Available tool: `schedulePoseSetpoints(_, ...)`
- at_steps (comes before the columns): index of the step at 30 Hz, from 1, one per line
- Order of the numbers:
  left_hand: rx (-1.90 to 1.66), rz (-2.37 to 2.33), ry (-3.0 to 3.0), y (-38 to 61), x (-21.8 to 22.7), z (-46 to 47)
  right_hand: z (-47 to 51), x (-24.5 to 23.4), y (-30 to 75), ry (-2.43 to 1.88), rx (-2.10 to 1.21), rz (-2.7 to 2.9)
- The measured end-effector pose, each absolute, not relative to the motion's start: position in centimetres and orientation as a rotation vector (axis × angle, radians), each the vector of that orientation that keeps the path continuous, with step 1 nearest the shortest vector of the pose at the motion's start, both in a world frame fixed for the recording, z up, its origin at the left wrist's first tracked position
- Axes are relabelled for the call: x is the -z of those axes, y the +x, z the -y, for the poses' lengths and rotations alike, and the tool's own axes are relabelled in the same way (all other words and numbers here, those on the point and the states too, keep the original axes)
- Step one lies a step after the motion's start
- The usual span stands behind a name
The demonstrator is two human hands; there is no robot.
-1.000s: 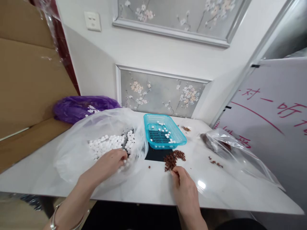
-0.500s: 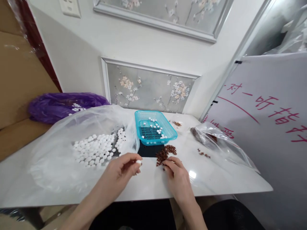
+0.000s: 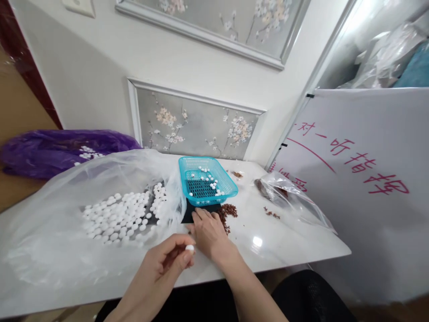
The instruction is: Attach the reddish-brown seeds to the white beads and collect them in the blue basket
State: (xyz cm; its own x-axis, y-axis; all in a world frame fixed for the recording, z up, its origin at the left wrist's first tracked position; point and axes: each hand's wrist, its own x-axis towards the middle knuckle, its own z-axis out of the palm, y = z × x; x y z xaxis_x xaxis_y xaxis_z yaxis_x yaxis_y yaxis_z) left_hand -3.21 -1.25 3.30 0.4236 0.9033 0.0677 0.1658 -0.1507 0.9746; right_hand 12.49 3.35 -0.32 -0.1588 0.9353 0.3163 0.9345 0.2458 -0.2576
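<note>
My left hand (image 3: 167, 261) is near the table's front edge, pinching one white bead (image 3: 190, 247) between thumb and fingertips. My right hand (image 3: 208, 230) lies just beyond it, knuckles up and fingers curled down on the table. It is beside the pile of small reddish-brown pieces (image 3: 228, 211) and touches the edge of a black mat (image 3: 187, 216). What its fingertips hold, if anything, is hidden. A clear plastic bag (image 3: 67, 223) spread at the left holds several white beads (image 3: 117, 214). The turquoise mesh basket (image 3: 207, 185) behind the hands holds a few white beads.
A purple bag (image 3: 56, 150) with white beads lies at the far left. A second clear bag (image 3: 291, 197) with brown pieces lies at the right, with loose brown bits (image 3: 271, 213) beside it. A whiteboard (image 3: 362, 179) with red writing leans at the right. The white table (image 3: 284, 243) ends close to me.
My left hand left the bag of white beads carrying one bead and drew back toward me. My right hand moved left from the brown pile to just in front of the basket.
</note>
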Motion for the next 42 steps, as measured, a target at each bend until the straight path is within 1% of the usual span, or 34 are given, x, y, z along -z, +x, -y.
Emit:
schedulePoseSetpoints(8, -0.772, -0.924, 1.611, -2.0, -1.1, 1.1, -0.2, 1.1, 17.3, -1.673, 0.001, 1.975)
schedulePoseSetpoints(13, -0.794, -1.038, 1.769, -1.4, -0.3, 0.5, -1.5, 0.8, 21.5, -1.686, -0.022, 1.774)
schedulePoseSetpoints(18, -0.72, -1.087, 1.961, 0.3, -0.3, -0.2, -3.5, 1.5, 24.8, -1.676, -0.11, 1.8)
schedulePoseSetpoints(23, -0.774, -0.984, 1.997, 1.8, 0.1, -0.7, -3.7, 2.0, 24.3, -1.653, -0.24, 1.91)
schedulePoseSetpoints(26, -0.843, -0.935, 1.863, 1.5, 0.3, -0.9, -2.2, 1.7, 22.9, -1.616, -0.313, 1.946)
schedulePoseSetpoints(28, -0.931, -0.981, 1.758, 0.8, 0.5, -1.0, -0.7, 1.4, 22.3, -1.606, -0.348, 1.94)
schedulePoseSetpoints(31, -0.981, -1.066, 1.72, 0.2, 0.6, -1.1, 1.5, 1.1, 22.3, -1.621, -0.358, 1.762)
schedulePoseSetpoints(35, -0.901, -1.094, 1.863, 0.7, 0.4, -0.9, 3.3, 1.4, 23.4, -1.683, -0.295, 1.409)
schedulePoseSetpoints(39, -0.836, -1.09, 2.035, 1.8, 0.2, -1.0, 3.9, 1.5, 23.9, -1.753, -0.247, 1.238)
schedulePoseSetpoints(42, -0.803, -1.036, 1.984, 1.9, 0.2, -1.1, 3.8, 1.0, 23.4, -1.736, -0.209, 1.19)
